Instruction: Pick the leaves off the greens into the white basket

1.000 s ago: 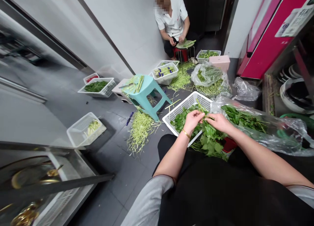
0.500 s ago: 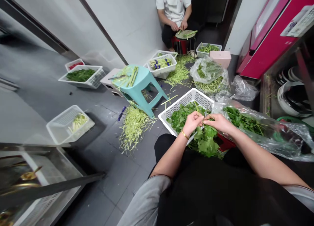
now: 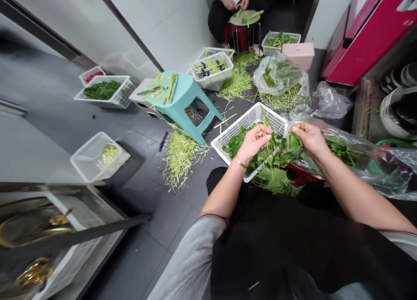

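My left hand is closed in a pinch on a thin leafy green stem, whose upper end sticks out above the fingers. To its right, apart from it, my right hand is closed on green leaves. Both are over the near right side of a white perforated basket holding loose leafy greens. More broad leaves lie below my hands, at the basket's near corner and over my lap. The exact finger contact on the right is partly hidden.
A turquoise stool bearing stalks and a peeler-like tool stands ahead left, with peelings beside it. Clear plastic bags of greens lie right. A co-worker's hands work over a small round stool. A metal shelf is near left.
My hands were together at the stem and are now apart; the right has moved right and up with leaves in it. The view has tilted down slightly.
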A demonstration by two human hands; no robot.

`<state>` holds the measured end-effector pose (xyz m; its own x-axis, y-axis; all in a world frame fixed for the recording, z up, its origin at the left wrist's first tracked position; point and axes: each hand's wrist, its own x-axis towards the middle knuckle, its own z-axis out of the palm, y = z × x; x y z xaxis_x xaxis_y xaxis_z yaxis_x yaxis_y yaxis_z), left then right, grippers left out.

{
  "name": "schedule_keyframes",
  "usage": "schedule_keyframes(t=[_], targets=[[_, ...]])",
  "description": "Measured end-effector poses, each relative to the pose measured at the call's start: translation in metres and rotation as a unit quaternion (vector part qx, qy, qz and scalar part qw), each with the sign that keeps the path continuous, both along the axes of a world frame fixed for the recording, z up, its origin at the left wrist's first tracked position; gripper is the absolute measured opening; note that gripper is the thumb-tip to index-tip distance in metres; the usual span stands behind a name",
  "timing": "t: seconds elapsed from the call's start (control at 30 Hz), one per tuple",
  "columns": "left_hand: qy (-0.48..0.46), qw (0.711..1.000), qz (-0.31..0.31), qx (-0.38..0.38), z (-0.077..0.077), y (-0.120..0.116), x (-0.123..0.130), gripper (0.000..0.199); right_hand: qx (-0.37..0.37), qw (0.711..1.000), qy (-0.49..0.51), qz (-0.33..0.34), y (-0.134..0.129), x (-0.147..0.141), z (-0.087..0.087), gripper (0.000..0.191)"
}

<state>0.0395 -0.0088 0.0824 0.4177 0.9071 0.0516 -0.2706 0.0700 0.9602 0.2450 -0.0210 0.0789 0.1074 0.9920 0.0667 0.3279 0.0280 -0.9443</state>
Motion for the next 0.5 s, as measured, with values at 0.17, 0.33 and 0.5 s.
schedule_keyframes(t=[0.17, 0.33, 0.5], targets=[[-0.04, 0.995, 0.091, 0.004, 0.0, 0.0, -0.037, 0.022, 0.125, 0.989, -0.067, -0.042, 0.057, -0.011, 0.002, 0.046], [-0.086, 0.98, 0.178, 0.016, 0.006, -0.003, -0.065, 0.018, 0.09, 0.962, -0.248, 0.069, 0.092, -0.038, -0.014, 0.051], [-0.127, 0.962, 0.239, 0.038, 0.01, 0.002, -0.08, 0.023, 0.042, 0.95, -0.198, 0.239, 0.039, -0.065, -0.007, 0.051]])
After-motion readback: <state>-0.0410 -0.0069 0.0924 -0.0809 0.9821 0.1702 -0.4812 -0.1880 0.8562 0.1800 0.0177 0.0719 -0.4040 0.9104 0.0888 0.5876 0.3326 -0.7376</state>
